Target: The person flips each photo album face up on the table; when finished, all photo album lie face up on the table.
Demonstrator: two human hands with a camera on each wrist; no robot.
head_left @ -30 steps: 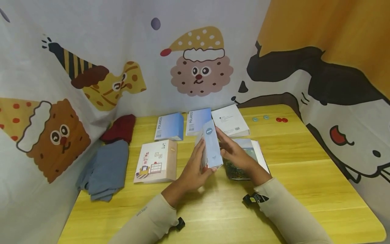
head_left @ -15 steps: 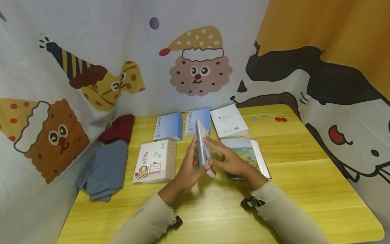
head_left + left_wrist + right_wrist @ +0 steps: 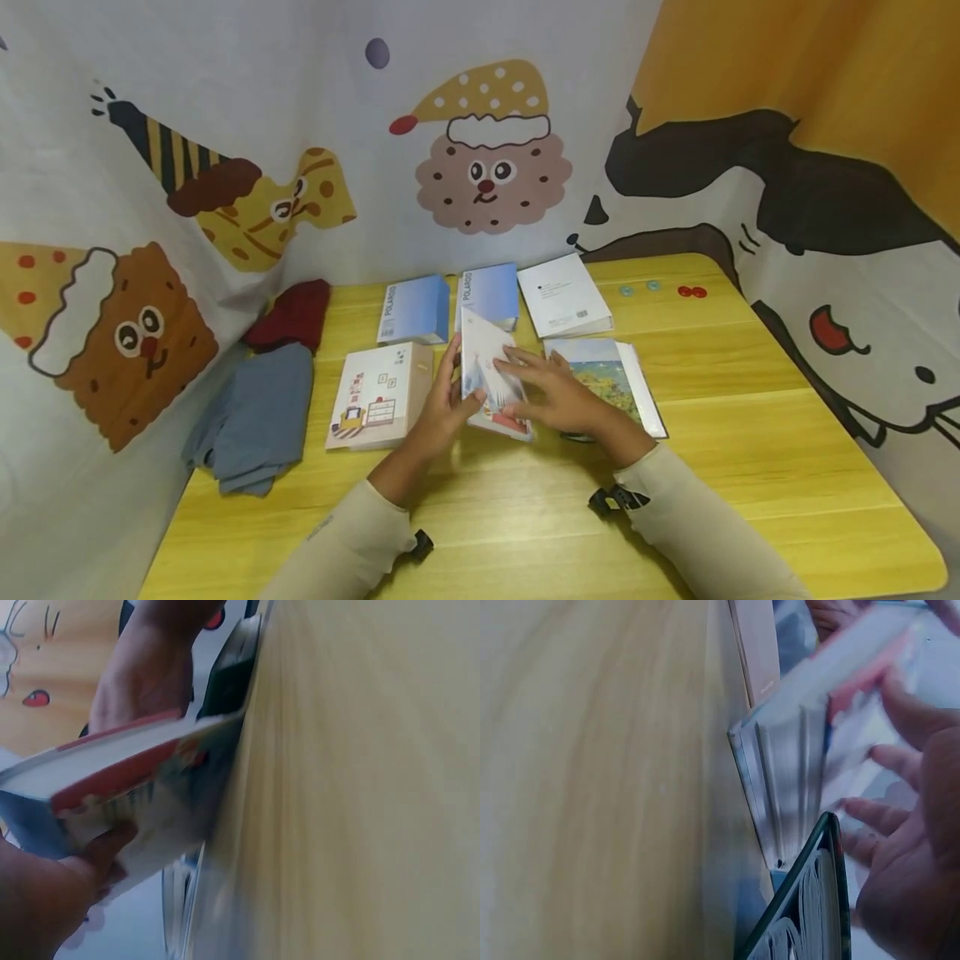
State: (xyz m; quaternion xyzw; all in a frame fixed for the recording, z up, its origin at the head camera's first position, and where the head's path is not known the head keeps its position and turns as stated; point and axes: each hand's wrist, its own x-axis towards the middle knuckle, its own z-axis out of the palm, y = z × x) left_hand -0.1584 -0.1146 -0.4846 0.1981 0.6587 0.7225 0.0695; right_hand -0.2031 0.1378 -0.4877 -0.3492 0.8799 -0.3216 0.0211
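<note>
A thick photo album [image 3: 483, 354] with a white illustrated cover is held tilted above the middle of the table. My left hand [image 3: 438, 408] grips its left, spine side, thumb on the front cover and fingers behind. In the left wrist view the album [image 3: 127, 814] shows a pale blue spine and red along its lower edge. My right hand [image 3: 566, 400] touches the front cover with spread fingers. The right wrist view has the page edges of the album [image 3: 784, 780] facing out, with the right hand [image 3: 915, 825] beside its cover.
Behind stand two blue albums [image 3: 414, 308] [image 3: 491, 292] and a white album [image 3: 566, 296]. A cream album [image 3: 378, 396] lies left, a landscape-covered album [image 3: 603, 375] right. Folded grey cloth [image 3: 266, 417] and dark red cloth [image 3: 292, 317] sit far left; red buttons [image 3: 692, 292] and pale blue buttons [image 3: 640, 288] back right.
The album has turned in my hands: its blue spine faced me, then it stood edge-on, and now its white front cover shows. Both hands have shifted slightly left.
</note>
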